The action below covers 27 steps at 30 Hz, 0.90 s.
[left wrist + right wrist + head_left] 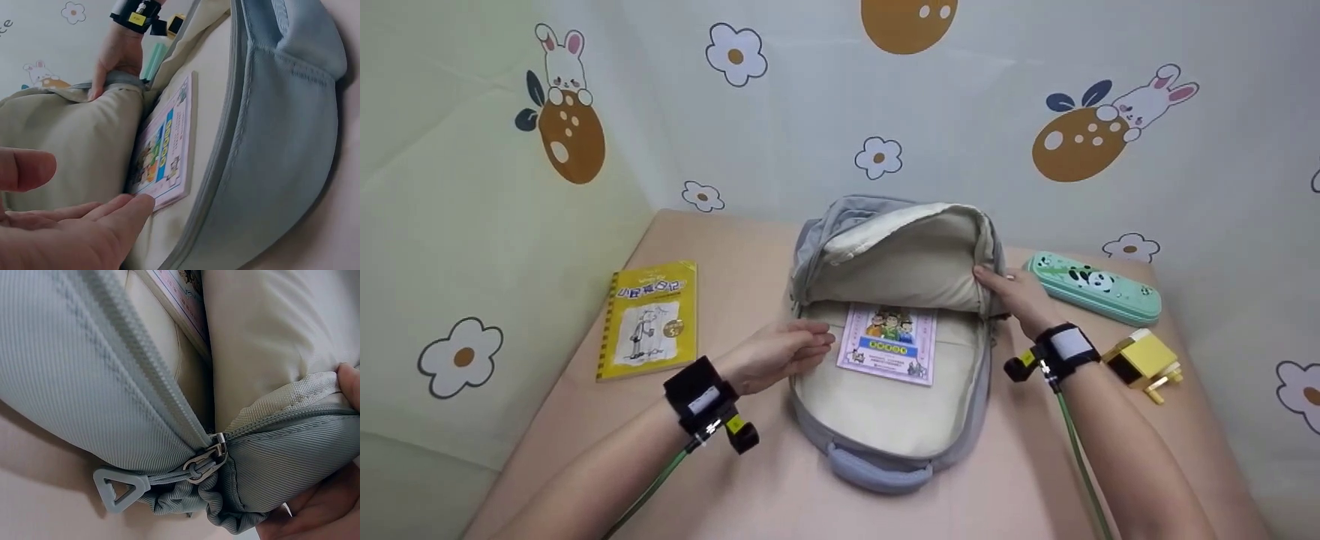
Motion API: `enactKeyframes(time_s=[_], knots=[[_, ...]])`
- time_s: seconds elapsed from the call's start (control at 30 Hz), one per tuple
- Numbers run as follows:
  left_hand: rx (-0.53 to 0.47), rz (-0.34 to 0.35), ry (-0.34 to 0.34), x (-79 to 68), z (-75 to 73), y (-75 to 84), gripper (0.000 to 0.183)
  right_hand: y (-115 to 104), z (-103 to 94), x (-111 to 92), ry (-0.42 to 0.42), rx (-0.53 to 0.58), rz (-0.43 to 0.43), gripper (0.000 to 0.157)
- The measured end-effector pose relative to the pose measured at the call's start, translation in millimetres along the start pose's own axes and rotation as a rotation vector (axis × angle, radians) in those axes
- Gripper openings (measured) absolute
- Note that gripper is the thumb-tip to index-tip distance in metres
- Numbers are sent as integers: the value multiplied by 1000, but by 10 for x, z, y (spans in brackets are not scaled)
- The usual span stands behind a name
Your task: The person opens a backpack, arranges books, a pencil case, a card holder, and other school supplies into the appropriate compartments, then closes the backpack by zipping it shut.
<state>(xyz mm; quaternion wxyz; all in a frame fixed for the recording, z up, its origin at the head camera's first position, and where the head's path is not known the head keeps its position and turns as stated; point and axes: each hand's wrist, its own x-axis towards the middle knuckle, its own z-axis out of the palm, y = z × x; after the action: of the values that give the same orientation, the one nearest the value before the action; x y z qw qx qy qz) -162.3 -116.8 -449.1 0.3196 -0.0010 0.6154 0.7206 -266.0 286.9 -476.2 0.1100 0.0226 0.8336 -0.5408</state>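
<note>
A grey-blue backpack (877,442) lies unzipped, its front panel folded up and the cream lining showing. Inside it is a pink book (877,364) with cartoon figures on its cover; the far end goes under the raised panel. My left hand (780,352), fingers nearly straight, is over the left edge of the opening; in the left wrist view its fingertips (145,203) come close to the book's corner, and I cannot tell whether they touch. With thumb and fingers my right hand (1020,296) grips the raised panel's right edge, near the zipper pull (121,489).
A yellow book (649,322) lies at the left of the table (750,480). On the right are a mint green pencil case (1095,289) with pandas and a small yellow box-like object (1147,356). A patterned curtain (795,127) surrounds the table's back and sides.
</note>
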Motion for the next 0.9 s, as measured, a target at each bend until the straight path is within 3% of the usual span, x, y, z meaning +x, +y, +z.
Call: enactKeyframes(time_s=[0.1, 0.2, 0.3, 0.4, 0.6, 0.8, 0.9], knots=[[96, 44, -1, -75, -64, 39, 54, 1, -10, -6, 3, -6, 8, 68], [244, 88, 46, -121, -164, 74, 55, -10, -17, -20, 6, -13, 15, 66], [416, 122, 134, -136, -324, 93, 56, -22, -14, -26, 2, -7, 10, 61], [555, 114, 237, -136, -545, 106, 61, -30, -6, -21, -9, 13, -2, 54], [619, -14, 396, -172, -1027, 136, 71, -2, 5, 8, -9, 11, -9, 54], [714, -223, 489, -263, -1425, 184, 82, 13, 4, 11, -1, 10, -8, 52], [750, -289, 521, -316, -1618, 177, 75, 4, 2, 6, 12, 8, -10, 47]])
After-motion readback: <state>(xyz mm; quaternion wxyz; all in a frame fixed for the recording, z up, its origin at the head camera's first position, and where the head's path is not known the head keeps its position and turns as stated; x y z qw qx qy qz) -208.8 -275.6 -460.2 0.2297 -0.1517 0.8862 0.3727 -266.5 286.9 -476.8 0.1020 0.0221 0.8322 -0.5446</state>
